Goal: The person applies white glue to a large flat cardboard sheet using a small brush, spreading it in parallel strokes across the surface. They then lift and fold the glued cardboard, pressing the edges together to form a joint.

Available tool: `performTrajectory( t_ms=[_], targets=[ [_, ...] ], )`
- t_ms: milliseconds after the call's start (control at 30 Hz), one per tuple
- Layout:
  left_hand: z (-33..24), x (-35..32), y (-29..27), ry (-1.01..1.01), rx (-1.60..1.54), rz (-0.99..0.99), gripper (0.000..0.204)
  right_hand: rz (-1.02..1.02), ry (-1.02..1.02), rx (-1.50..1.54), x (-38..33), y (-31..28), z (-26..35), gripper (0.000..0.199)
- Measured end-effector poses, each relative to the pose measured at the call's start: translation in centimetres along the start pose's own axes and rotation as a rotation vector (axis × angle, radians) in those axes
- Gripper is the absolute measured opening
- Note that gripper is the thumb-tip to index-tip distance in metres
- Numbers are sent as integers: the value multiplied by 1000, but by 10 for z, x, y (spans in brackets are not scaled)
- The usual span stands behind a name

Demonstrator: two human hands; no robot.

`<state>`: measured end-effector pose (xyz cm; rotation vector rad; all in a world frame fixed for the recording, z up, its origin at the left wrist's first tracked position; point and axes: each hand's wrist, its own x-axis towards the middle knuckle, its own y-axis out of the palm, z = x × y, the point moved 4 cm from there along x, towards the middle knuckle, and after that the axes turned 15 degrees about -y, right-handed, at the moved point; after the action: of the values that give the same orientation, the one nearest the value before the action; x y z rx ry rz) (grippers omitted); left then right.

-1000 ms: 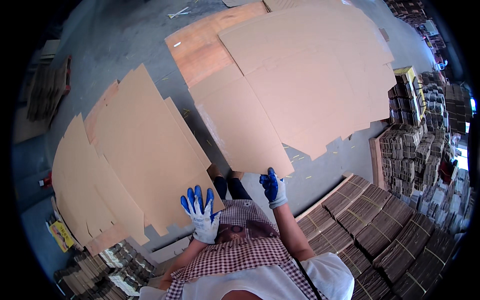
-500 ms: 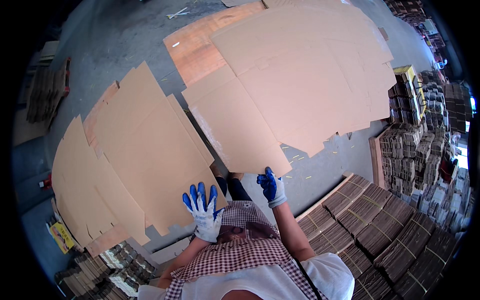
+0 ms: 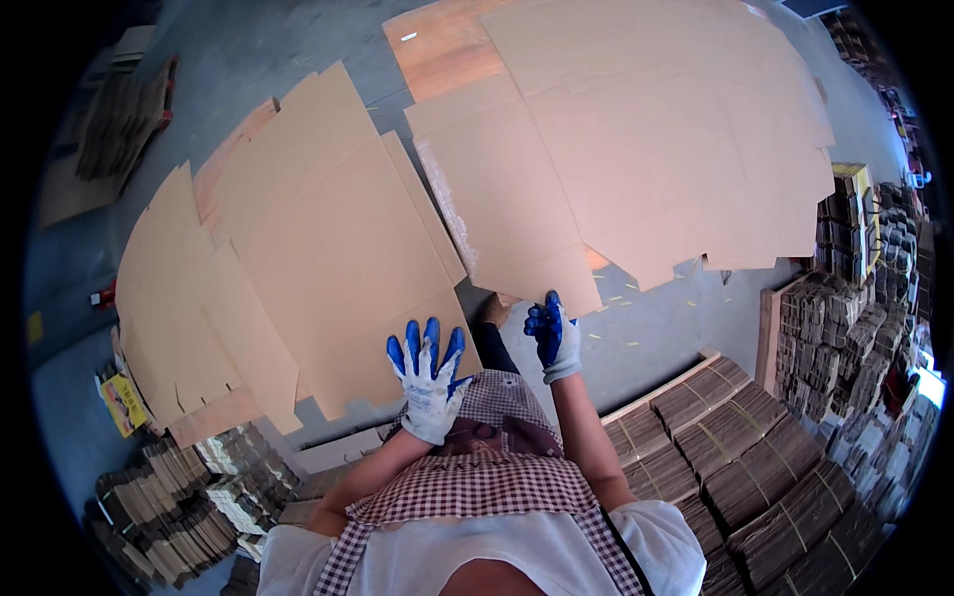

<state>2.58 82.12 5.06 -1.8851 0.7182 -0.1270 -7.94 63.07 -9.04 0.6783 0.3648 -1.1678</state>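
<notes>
My left hand [image 3: 429, 382], in a white glove with blue fingers, lies flat with fingers spread on the near right corner of a large brown cardboard sheet [image 3: 328, 228] at the left. My right hand [image 3: 554, 338], gloved alike, is closed at the near edge of another big cardboard sheet [image 3: 666, 149]. Its fingers curl at that edge; what lies under the sheet there is hidden. A pale, torn-looking strip [image 3: 447, 214] runs along this sheet's left side. Only a narrow dark gap separates the two sheets.
An orange-brown board [image 3: 447, 50] shows under the right sheet's far side. Bundled, strapped cardboard [image 3: 765, 437] is stacked at the near right, with more piles [image 3: 835, 328] behind it. Other stacks [image 3: 169, 497] stand at the near left. Yellow strips litter the grey floor [image 3: 656, 323].
The whole view has shifted, so both sheets sit higher and further right in it. The gap between them looks narrower. Each hand keeps its place on its sheet.
</notes>
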Motion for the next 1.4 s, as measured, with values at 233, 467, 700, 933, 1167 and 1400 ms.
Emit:
performTrajectory(
  t_ms=[233,467,700,933,1167,1400],
  targets=[
    [0,-2,0,1,21,11,72,57,32,2,4,3,-5,30],
    [33,-21,-35,63,80,-107,61,149,31,91,-4,-1,-25,27],
    [48,-56,-113,-14,-125,-291,49,497,-448,-413,-29,8,-62,20],
    [66,-73,-160,-167,-184,-557,74,356,178,104,-72,59,-94,19],
    [63,-73,-167,-90,-219,-591,42,307,263,103,-111,96,-125,19],
    [80,-61,-143,99,-264,-286,62,806,701,826,-135,92,-198,48]
  ],
)
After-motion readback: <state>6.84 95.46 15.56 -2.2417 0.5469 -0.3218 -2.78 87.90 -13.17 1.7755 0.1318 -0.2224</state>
